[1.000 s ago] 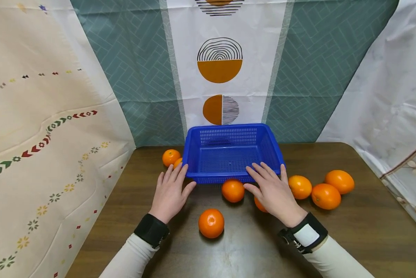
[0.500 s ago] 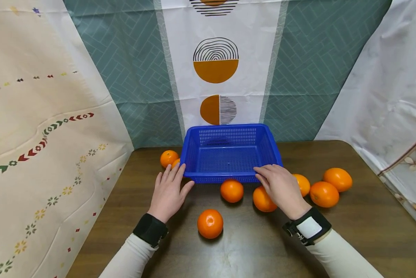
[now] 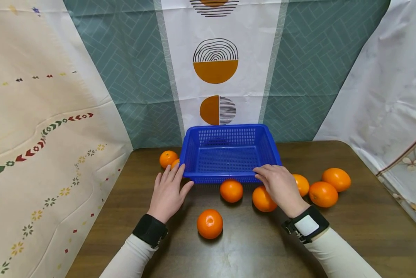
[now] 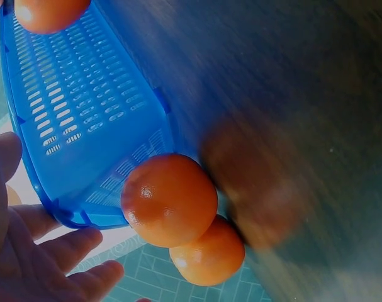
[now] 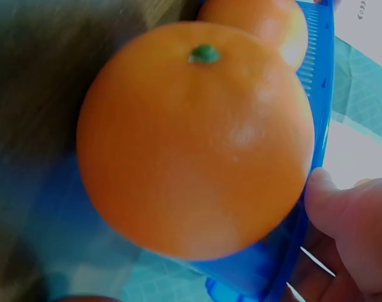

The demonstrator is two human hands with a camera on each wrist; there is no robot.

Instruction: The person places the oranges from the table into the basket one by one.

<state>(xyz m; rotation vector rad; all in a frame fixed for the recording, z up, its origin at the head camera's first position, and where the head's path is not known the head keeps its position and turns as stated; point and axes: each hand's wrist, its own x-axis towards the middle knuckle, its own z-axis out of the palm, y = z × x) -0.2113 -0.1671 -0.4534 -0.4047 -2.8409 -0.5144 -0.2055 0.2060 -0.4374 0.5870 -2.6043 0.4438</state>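
Note:
A blue plastic basket [image 3: 225, 175] with slotted walls stands at the back of the table. At its front left corner lies my left hand [image 3: 167, 196], fingers fairly straight; the left wrist view shows fingertips at the basket's rim [image 4: 28, 170]. My right hand [image 3: 283, 189] pinches the front rim near the right corner, its thumb [image 5: 326, 201] outside and fingers bent over the edge. Just below that hand sits an orange [image 3: 263, 199], large in the right wrist view. Another orange [image 3: 231, 190] is in front of the basket's middle, and a third orange [image 3: 209, 224] is nearer me.
To the right, several oranges [image 3: 323, 194] lie close together on the brown table [image 3: 374, 231]. Two more oranges [image 3: 168, 158] are at the back left, one partly hidden by the left hand. Patterned cloths [image 3: 214, 92] hang behind and at both sides.
My right hand has gone from spread fingers to bent ones pinching the basket's rim, uncovering more of the orange below. The left hand stays nearly still. The view has shifted slightly.

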